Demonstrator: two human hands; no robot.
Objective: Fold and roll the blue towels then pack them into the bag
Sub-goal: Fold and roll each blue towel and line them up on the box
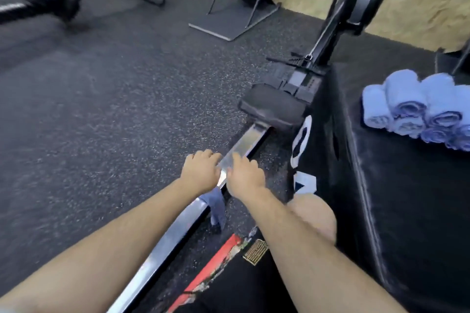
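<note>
While L hand, R hand flank rail, towel overhangs its edge.

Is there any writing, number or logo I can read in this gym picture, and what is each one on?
"0", or perhaps "O": big white figure on the side of the black box, seen at a slant.
Second white mark below it: only partly in view, cannot tell.
Gold patch on the black shorts: too blurred to read.
Nothing else is readable.

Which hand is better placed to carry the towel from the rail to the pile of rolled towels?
Right hand: the rolled towels lie on the black box on its side; the left hand would have to cross.
</note>
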